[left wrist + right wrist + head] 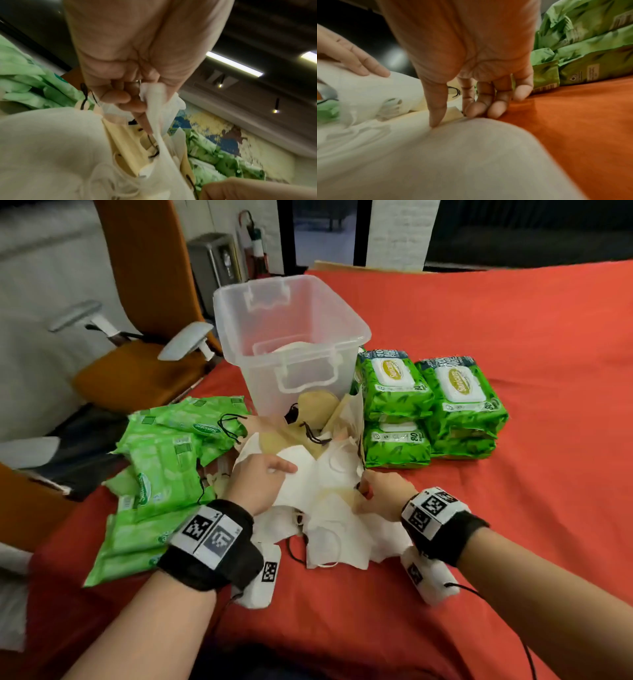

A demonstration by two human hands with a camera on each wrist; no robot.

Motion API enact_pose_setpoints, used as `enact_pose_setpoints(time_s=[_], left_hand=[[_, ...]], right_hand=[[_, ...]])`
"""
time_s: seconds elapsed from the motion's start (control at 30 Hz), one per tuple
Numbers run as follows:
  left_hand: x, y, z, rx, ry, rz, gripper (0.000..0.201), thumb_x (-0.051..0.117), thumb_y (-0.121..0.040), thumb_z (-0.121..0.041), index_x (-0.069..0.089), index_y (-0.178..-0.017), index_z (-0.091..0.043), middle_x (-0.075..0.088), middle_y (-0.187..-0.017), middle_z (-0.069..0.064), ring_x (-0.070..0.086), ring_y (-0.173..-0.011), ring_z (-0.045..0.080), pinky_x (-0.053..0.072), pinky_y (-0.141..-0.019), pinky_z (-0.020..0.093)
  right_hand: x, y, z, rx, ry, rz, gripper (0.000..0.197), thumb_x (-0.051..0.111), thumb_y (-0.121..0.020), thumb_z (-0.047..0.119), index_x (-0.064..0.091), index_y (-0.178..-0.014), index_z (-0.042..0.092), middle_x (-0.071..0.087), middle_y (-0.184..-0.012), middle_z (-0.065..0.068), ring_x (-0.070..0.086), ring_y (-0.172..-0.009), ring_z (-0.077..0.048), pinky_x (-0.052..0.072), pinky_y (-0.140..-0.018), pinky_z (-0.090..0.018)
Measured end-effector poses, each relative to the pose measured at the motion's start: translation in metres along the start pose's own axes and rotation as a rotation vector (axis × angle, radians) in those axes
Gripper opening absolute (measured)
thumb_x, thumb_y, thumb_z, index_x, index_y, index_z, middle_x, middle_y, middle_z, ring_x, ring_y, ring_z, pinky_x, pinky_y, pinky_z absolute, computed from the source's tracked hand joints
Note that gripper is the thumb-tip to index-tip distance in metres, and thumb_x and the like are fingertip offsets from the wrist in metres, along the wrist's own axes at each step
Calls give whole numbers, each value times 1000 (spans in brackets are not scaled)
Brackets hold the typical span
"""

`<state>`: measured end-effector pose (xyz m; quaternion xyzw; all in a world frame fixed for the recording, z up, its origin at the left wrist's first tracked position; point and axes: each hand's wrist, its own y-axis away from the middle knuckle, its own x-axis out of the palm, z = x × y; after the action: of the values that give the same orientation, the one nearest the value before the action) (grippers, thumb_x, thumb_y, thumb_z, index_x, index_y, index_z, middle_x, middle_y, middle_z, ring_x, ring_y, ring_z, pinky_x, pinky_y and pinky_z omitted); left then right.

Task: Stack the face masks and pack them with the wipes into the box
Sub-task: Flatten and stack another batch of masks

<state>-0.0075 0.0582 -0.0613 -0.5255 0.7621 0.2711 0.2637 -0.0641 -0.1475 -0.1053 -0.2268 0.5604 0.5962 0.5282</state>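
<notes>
A loose pile of white and beige face masks [329,491] lies on the red cloth in front of the clear plastic box [267,313], which stands upright and open with a pale mask showing inside. My left hand [270,470] pinches the edge of a white mask [154,102] between thumb and curled fingers, lifting it off the pile. At the pile's right edge, my right hand [364,489] presses its thumb onto a white mask [462,155], its fingers [476,109] curled at that edge against the cloth. Green wipes packs [394,392] stand stacked right of the box.
Flat light-green wipes packs [161,474] lie heaped left of the pile, near the table's left edge. A second stack of wipes [462,398] stands further right. Red cloth [513,320] covers the table. Orange chairs [144,302] stand beyond the left edge.
</notes>
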Motion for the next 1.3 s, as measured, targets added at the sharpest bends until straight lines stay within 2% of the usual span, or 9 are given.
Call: enact_pose_setpoints(time_s=[0.2,0.4,0.5,0.6,0.7,0.8,0.93,1.1,1.3], left_hand=[[6,34,14,168,177,-191,17,67,-81,-7,71,-88,-22,63,-96,-5,52,-97,6,32,-82,12],[6,63,27,207,230,-87,39,53,-82,8,68,-109,-17,63,-113,-1,53,-108,10,38,-89,16],[0,70,32,216,286,-78,39,50,-85,7,66,-113,-16,58,-110,-3,51,-105,8,41,-82,16],[-7,73,39,216,410,-63,28,52,-90,-2,65,-114,-11,58,-112,-3,52,-109,9,38,-93,20],[-12,72,43,203,526,-60,26,52,-94,-18,65,-114,-7,63,-117,1,55,-112,12,39,-98,24],[-9,74,39,145,689,-3,31,50,-94,-33,68,-109,-12,62,-122,2,55,-116,17,38,-106,33],[1,83,23,236,851,161,47,64,-69,-55,70,-100,-20,69,-112,2,61,-110,17,44,-98,31],[16,90,11,337,780,178,46,84,-58,-26,68,-101,-20,73,-97,-6,66,-98,8,48,-87,21],[31,83,13,304,644,69,31,62,-82,4,63,-110,-8,69,-106,8,65,-102,23,48,-96,44]], right_hand=[[4,6,17,-76,90,-55,41,53,-91,36,54,-116,3,58,-119,-14,54,-109,-29,38,-75,-28],[9,30,35,-48,148,-73,60,73,-77,36,52,-124,6,57,-122,-11,53,-113,-27,43,-85,-30],[7,37,41,-47,110,-180,41,72,-78,29,62,-110,5,61,-109,-12,56,-98,-25,41,-69,-23],[-5,47,42,-34,4,-271,19,71,-79,24,64,-81,7,53,-77,-6,47,-80,-20,30,-48,-22],[-26,66,47,-38,-280,-430,30,70,-77,17,46,-60,11,48,-63,-4,48,-68,-21,34,-53,-24],[-37,88,62,-134,-580,-571,21,64,-78,8,49,-63,9,49,-61,-3,51,-60,-22,42,-57,-30],[-25,107,84,-316,-696,-385,12,57,-85,9,63,-94,2,58,-70,-3,52,-56,-12,41,-53,-25],[-10,112,81,-418,-679,-304,36,36,-100,24,59,-89,-2,53,-68,3,51,-58,-2,38,-53,-6],[-5,107,60,-410,-749,-261,38,36,-100,21,55,-95,-12,58,-79,-10,57,-66,-13,45,-65,-24]])
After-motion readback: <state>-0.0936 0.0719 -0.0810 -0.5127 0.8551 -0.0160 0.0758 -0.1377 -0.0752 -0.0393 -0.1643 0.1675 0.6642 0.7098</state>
